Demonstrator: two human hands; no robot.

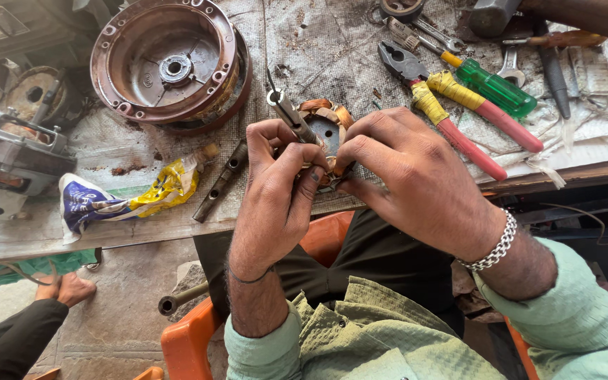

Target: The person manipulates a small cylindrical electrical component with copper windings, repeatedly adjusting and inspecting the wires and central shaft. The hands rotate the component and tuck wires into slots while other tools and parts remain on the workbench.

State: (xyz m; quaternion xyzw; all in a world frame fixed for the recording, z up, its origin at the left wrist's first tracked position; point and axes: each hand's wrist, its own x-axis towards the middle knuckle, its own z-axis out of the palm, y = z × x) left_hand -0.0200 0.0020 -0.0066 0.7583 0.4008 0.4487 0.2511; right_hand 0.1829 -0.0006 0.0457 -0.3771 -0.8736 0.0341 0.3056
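Stator (326, 127), worktop (142, 225) front edge: left hand (276, 193) pinching tool (291, 116); right hand (406, 176) clamping rim. Advice: brace firmly, spare copper windings.

At the centre of the frame, both hands close around a small stator with copper windings (326, 127), held just above the edge of a worn workbench (304, 42). The left hand (276, 190) grips a slim metal tool (291, 116) whose tip pokes up past the fingers; the right hand (409, 176) (a silver chain bracelet (492, 246) on its wrist) pinches the stator's near rim. In the upper left lies a round rusty motor housing (167, 63). To the upper right lie red-and-yellow-handled pliers (452, 119) and a green-handled screwdriver (490, 84). A crumpled blue and yellow wrapper (121, 197) sits at left.
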